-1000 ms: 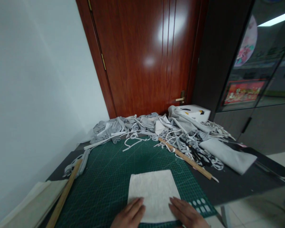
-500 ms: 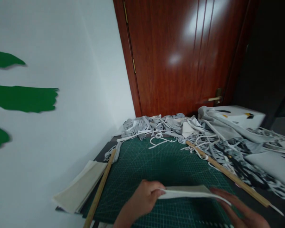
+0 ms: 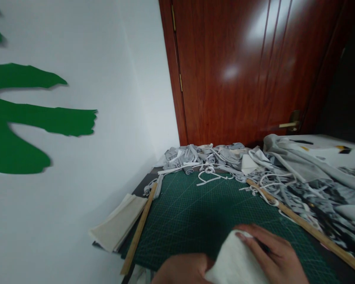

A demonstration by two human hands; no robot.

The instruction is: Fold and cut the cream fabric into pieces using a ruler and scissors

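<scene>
A piece of off-white fabric (image 3: 235,256) is held between my two hands, above the near part of the green cutting mat (image 3: 192,215). My left hand (image 3: 185,268) grips its left edge near the bottom of the view, thumb on top. At the upper right corner, my right hand (image 3: 269,250) pinches the fabric between thumb and fingers. The cloth is tilted up toward me, and its lower end runs out of view.
Wooden strips lie along the mat's left (image 3: 140,230) and right (image 3: 307,232) sides. Folded cream fabric (image 3: 118,223) rests by the wall. Grey and white scraps (image 3: 204,156) are heaped at the back and right, beside a white box (image 3: 337,150). A brown door (image 3: 219,98) stands behind.
The fabric has turned from nearly edge-on and stretched flat to tilted with its face showing. My hands have come closer together, the right one now pinching a corner. The view has swung left.
</scene>
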